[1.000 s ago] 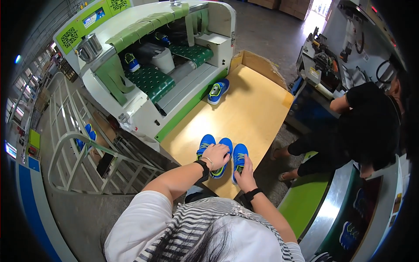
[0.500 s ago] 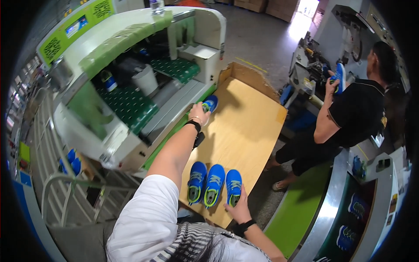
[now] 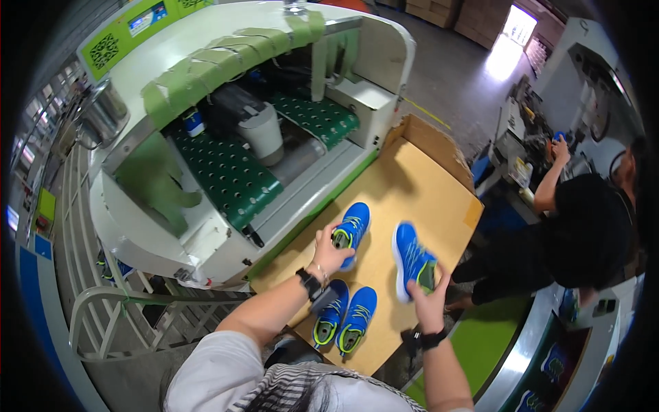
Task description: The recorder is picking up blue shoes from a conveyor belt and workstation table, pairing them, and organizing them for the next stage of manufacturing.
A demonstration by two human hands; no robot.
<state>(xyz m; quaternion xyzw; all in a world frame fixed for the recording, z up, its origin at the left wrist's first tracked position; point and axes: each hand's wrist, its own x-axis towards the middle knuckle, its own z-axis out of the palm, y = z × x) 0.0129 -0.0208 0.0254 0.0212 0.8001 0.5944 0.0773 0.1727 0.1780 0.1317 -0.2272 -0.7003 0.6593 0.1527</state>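
- Left grip, mid-frame: fingers wrapped around the heel end of one blue shoe, toe pointing up-frame. Can't tell if it's off the surface.
- Right grip, right of centre: clasping the tilted shoe by its heel collar, looks lifted.
- Handling, my guess: light, soft fabric-ish upper, stiffer white sole. Not fragile, not very slippery. Heel collar's the spot to grab; squeezing mid-upper would probably squash it.
- Lower centre: two more shoes, the near pair, side by side on the tan worktop.
- Upper left: white machine with a green perforated belt.
- Far right: co-worker in black.
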